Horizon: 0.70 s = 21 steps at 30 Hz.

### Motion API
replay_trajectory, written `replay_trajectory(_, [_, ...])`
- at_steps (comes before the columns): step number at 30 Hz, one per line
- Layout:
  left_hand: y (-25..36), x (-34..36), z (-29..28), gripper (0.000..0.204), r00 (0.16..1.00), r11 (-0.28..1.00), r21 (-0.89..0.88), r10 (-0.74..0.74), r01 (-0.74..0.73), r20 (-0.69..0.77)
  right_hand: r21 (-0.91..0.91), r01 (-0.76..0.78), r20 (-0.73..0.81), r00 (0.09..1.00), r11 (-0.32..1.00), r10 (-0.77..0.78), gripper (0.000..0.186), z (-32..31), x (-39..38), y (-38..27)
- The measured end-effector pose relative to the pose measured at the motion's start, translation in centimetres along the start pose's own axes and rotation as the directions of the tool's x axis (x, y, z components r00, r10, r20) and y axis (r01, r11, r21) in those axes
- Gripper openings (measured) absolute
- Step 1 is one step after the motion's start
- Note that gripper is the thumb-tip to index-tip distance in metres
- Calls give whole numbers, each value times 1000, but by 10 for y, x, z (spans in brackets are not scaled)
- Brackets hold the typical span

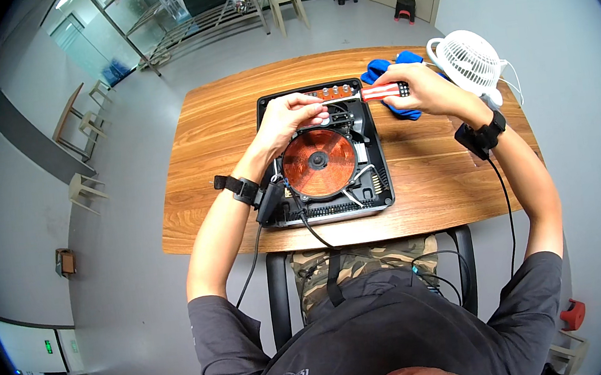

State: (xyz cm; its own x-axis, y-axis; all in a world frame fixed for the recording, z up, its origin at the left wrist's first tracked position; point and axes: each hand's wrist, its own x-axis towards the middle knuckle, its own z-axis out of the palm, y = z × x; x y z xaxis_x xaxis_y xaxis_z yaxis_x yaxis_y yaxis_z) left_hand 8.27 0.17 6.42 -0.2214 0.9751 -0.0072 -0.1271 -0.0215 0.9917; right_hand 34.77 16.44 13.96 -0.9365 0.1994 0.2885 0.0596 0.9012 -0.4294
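Observation:
An opened induction cooker lies on the table, its black housing (384, 171) holding a round copper coil (301, 159) with a dark centre. My right hand (426, 90) is closed around the red and white handle of a screwdriver (378, 92), held level over the far part of the housing. The shaft points left. My left hand (289, 119) pinches near its tip end; whether the fingers grip the shaft or a small part there, I cannot tell. Behind the shaft runs an orange strip (342, 90) with several round silver pieces. Loose white leads lie beside the coil.
A white fan (469, 60) stands at the table's far right, with a blue cloth item (376, 70) beside it. The wooden table (218, 137) extends around the cooker. Cables hang from both wrist straps. A metal rack (196, 26) and stools stand beyond.

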Motion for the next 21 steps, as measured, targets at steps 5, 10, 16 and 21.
replay_trajectory(5, [6,4,-2,33,995,933,356,26,-59,97,-47,-6,11,1000,999,7,29,1,3,-1])
replay_trajectory(10, [-1,22,-7,40,989,855,499,96,-140,114,-236,4,-47,999,972,-15,29,-5,4,9])
replay_trajectory(16, [-17,53,-19,37,947,100,955,194,-279,256,-482,-60,18,997,874,78,28,-25,28,18])
replay_trajectory(21, [-31,72,-12,30,944,38,948,113,-315,309,-559,53,108,994,828,9,24,-28,53,29])
